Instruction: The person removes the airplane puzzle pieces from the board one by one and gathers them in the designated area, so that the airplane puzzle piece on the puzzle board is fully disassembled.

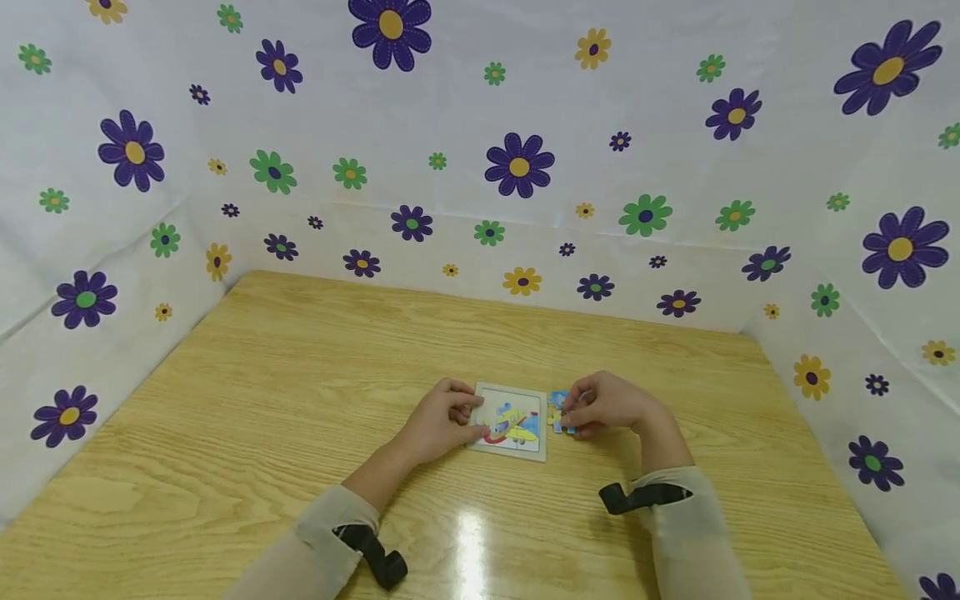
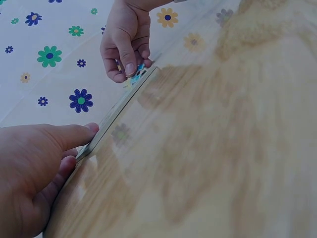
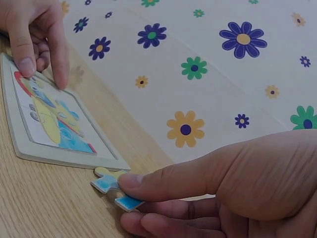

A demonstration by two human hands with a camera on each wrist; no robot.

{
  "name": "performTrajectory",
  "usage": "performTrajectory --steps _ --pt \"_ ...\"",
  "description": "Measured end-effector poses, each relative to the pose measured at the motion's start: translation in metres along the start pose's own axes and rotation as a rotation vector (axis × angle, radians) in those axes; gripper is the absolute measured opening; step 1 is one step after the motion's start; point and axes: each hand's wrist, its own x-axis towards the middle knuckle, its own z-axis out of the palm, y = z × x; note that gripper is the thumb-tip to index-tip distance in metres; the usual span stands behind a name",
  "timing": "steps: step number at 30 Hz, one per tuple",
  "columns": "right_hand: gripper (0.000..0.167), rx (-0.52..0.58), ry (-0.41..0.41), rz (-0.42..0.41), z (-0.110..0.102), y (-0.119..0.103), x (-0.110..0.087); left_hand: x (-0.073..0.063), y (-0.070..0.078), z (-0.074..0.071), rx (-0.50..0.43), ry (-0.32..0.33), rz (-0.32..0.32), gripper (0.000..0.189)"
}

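A square jigsaw puzzle board (image 1: 543, 450) with a pale frame lies flat on the table, with part of a yellow airplane picture (image 1: 517, 427) fitted inside it. My left hand (image 1: 441, 423) holds the board at its left side, the thumb on the lower left and a finger near the upper left. Right of the board, my right hand (image 1: 611, 402) pinches a blue and yellow puzzle piece (image 3: 105, 183), thumb on top and fingers beneath. More blue (image 1: 558, 398) shows beside that hand; whether it belongs to another piece I cannot tell.
The wooden table (image 1: 337, 358) extends around the board. White cloth with printed flowers (image 1: 450, 192) stands behind it and along both sides. Black straps (image 1: 645, 497) sit on both wrists over light sleeves.
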Motion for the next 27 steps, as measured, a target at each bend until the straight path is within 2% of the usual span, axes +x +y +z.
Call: performTrajectory --steps 4,11,17,23,27 --pt "0.023 -0.029 0.03 -0.004 0.004 -0.003 0.0 -0.001 0.0 -0.001 0.003 0.0 -0.001 0.04" --pt "0.025 -0.086 0.077 0.05 0.009 -0.01 -0.001 0.0 0.001 -0.001 0.03 -0.001 0.008 0.042" --pt "0.016 -0.162 0.086 0.026 0.009 -0.013 0.0 0.0 0.001 -0.001 0.01 -0.001 0.017 0.042" --pt "0.016 -0.244 0.145 0.035 0.01 -0.017 0.0 0.0 0.002 -0.001 0.011 0.006 0.01 0.041" --pt "0.016 -0.246 0.143 0.024 0.012 -0.019 0.0 0.0 0.001 -0.001 0.019 0.002 0.005 0.042"
